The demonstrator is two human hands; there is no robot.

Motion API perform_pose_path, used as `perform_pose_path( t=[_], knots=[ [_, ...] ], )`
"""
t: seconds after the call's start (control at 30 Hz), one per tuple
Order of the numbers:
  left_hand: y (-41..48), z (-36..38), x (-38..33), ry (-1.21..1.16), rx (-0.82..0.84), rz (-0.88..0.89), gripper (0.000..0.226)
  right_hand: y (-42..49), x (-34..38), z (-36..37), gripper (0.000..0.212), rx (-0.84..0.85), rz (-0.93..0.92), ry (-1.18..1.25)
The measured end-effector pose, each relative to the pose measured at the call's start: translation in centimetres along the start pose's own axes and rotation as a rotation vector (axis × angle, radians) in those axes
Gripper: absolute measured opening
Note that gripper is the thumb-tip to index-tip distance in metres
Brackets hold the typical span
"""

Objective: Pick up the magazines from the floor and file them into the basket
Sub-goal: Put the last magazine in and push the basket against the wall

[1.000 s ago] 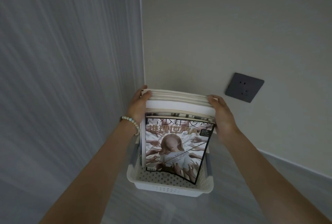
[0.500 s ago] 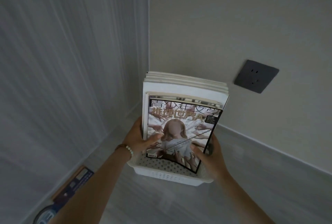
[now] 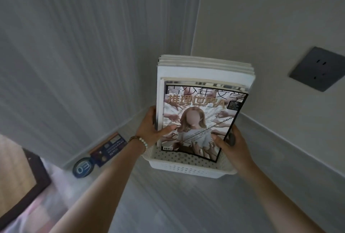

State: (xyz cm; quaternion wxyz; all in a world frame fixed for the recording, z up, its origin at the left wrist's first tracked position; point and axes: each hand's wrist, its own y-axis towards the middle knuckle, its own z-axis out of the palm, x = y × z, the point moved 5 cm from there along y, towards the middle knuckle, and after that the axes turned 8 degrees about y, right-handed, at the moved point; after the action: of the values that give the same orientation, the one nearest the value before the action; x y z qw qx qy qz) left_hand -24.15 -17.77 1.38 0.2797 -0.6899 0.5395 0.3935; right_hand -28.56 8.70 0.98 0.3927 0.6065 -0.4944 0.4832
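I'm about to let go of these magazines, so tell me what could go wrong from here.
1. The magazines stand far taller than the shallow basket, so they may tip forward once the left hand and right hand release.
2. The front magazine bows at its bottom edge; it could slump or crease.
3. There is still a magazine on the floor by the wall, so the job looks unfinished.

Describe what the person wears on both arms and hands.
Both forearms are bare, with no sleeves in view. The left hand has a bracelet at the wrist: pale round beads at one end, darker brown beads at the other. The right hand shows no glove or bracelet. No rings show on either hand.
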Motion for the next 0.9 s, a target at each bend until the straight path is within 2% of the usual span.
perform_pose_path(
  t=[0.13,0.27,0.57,0.7,0.77,0.9],
  knots=[
    [-4.0,-3.0,2.0,-0.021,-0.108,-0.091,0.074,0.0,1.1,3.4,0.052,0.157,-0.019,0.003],
    [-7.9,-6.5,4.6,-0.030,-0.229,-0.186,0.088,-0.4,2.7,7.8,0.049,0.313,-0.043,0.012],
    [-14.8,-12.2,9.6,-0.003,-0.542,-0.373,0.078,0.1,5.8,17.5,0.039,0.632,-0.091,0.044],
    [-15.7,-12.9,10.1,-0.031,-0.622,-0.367,0.082,0.7,6.5,19.6,0.043,0.679,-0.095,0.026],
    [-15.9,-12.8,10.3,-0.073,-0.605,-0.367,0.086,0.8,6.5,19.7,0.045,0.664,-0.076,0.063],
    [-16.2,-13.3,10.7,-0.172,-0.493,-0.376,0.096,0.2,3.9,17.8,0.066,0.481,0.027,0.220]
  ],
)
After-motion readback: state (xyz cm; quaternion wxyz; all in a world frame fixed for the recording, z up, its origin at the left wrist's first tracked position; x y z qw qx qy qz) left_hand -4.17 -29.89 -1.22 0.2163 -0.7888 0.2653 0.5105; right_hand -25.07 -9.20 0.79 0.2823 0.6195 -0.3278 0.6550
